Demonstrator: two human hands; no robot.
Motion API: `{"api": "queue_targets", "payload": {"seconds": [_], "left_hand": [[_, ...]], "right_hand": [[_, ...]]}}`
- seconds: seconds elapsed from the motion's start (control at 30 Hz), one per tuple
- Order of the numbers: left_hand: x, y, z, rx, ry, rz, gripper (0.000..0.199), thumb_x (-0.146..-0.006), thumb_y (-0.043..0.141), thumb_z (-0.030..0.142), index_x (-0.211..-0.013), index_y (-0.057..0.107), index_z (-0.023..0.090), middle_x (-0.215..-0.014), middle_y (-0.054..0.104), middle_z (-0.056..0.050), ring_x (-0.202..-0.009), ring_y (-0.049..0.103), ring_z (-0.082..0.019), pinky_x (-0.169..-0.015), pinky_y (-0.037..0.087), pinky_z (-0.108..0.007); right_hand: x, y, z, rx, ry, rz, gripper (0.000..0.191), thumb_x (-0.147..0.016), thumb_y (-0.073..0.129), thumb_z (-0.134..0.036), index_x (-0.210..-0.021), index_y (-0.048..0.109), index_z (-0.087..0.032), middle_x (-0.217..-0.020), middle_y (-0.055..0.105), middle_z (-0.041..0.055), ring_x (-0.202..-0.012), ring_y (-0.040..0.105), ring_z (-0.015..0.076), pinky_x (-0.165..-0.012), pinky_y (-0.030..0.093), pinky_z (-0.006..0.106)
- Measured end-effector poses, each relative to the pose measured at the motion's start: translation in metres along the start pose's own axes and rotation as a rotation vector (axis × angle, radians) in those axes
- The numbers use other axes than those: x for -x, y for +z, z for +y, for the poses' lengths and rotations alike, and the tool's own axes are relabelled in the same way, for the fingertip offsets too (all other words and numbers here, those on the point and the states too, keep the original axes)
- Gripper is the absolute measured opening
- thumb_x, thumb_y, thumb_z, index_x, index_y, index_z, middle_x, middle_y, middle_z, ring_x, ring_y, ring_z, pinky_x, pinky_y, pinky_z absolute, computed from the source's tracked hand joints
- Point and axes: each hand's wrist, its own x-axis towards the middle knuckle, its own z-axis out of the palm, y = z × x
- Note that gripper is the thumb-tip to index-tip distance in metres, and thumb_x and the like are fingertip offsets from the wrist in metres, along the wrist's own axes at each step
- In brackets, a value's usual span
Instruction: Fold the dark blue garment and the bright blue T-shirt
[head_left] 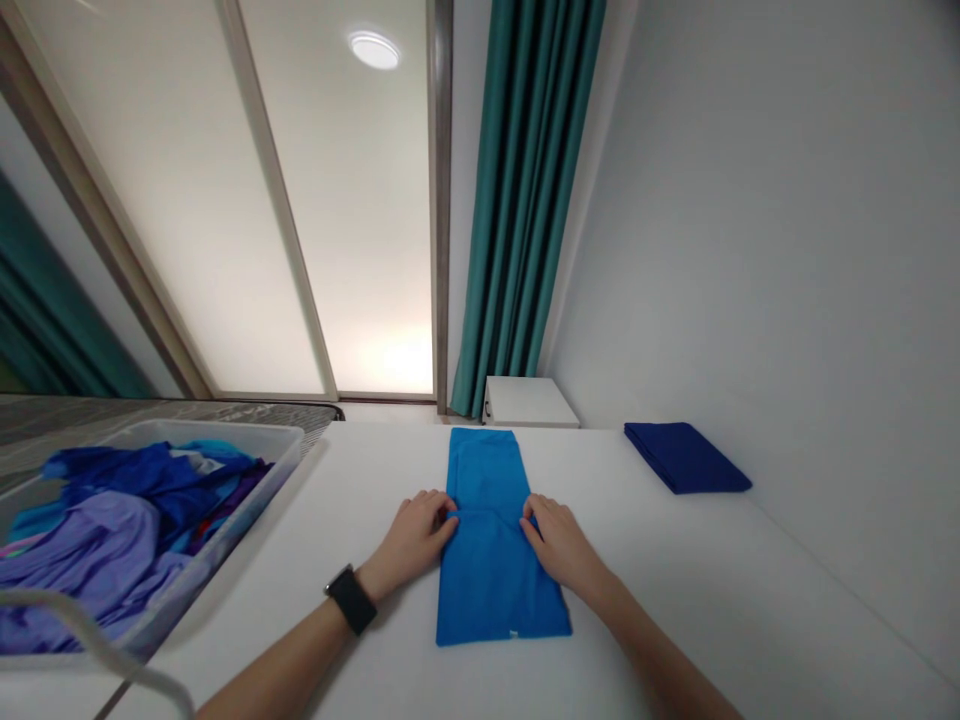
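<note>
A bright blue folded cloth (491, 585) lies as a long narrow strip on the white table (375, 660). It runs away from me, with a crease across its middle and a small pale tag at its near edge. My left hand (414, 537), with a black watch on the wrist, pinches the left edge at mid-length. Opposite it, my right hand (564, 543) pinches the right edge at about the same height. The fingertips of both hands are partly hidden at the cloth's edges.
A dark blue folded cloth (686, 458) rests at the back right by the wall (787, 250). To the left stands a clear plastic bin (289, 445) of crumpled purple and blue clothes (97, 540). A pale curved cable (97, 640) crosses the lower left; a white cabinet (529, 400) stands beyond the table.
</note>
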Motion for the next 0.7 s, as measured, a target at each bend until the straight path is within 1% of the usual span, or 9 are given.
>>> {"api": "queue_targets", "payload": {"seconds": [0.13,0.37,0.57,0.63,0.7], "left_hand": [[-0.001,0.002,-0.002,0.088,-0.015,0.027,0.022,-0.09,0.045,0.032,-0.095,0.064,0.021,-0.093,0.068,-0.004,-0.087,0.061,-0.022,-0.076,0.044,-0.033],[-0.003,0.007,-0.001,0.119,-0.03,0.053,0.025,-0.091,0.043,0.031,-0.09,0.066,0.02,-0.09,0.07,-0.005,-0.084,0.063,-0.022,-0.074,0.045,-0.032],[-0.004,0.009,-0.001,0.082,-0.044,0.075,0.023,-0.092,0.045,0.03,-0.088,0.065,0.02,-0.091,0.07,-0.006,-0.085,0.063,-0.023,-0.075,0.046,-0.033],[-0.004,0.01,-0.002,0.065,-0.034,0.083,0.022,-0.092,0.045,0.03,-0.088,0.064,0.02,-0.091,0.07,-0.006,-0.086,0.063,-0.023,-0.076,0.046,-0.033],[-0.004,0.012,-0.003,0.044,-0.019,0.088,0.021,-0.092,0.045,0.03,-0.088,0.064,0.02,-0.09,0.069,-0.006,-0.085,0.062,-0.023,-0.076,0.046,-0.034]], "right_hand": [[0.0,0.004,0.003,-0.11,-0.011,0.012,0.018,-0.095,0.037,-0.018,-0.098,0.054,-0.022,-0.1,0.066,0.004,-0.096,0.06,0.0184,-0.083,0.04,0.03],[-0.005,0.004,0.007,-0.173,-0.018,-0.022,0.02,-0.095,0.036,-0.019,-0.093,0.056,-0.022,-0.098,0.066,0.0044,-0.093,0.06,0.0186,-0.083,0.041,0.03],[-0.005,0.008,0.008,-0.128,0.008,-0.014,0.021,-0.095,0.036,-0.018,-0.095,0.057,-0.021,-0.096,0.065,0.0038,-0.091,0.06,0.0182,-0.082,0.042,0.03],[-0.004,0.005,0.006,-0.068,0.013,0.02,0.022,-0.095,0.037,-0.018,-0.097,0.058,-0.021,-0.097,0.064,0.0055,-0.093,0.06,0.0192,-0.084,0.043,0.031],[-0.001,0.0,-0.001,0.038,0.023,0.089,0.024,-0.094,0.038,-0.018,-0.103,0.06,-0.019,-0.102,0.063,0.009,-0.098,0.058,0.0223,-0.087,0.043,0.035]]}}
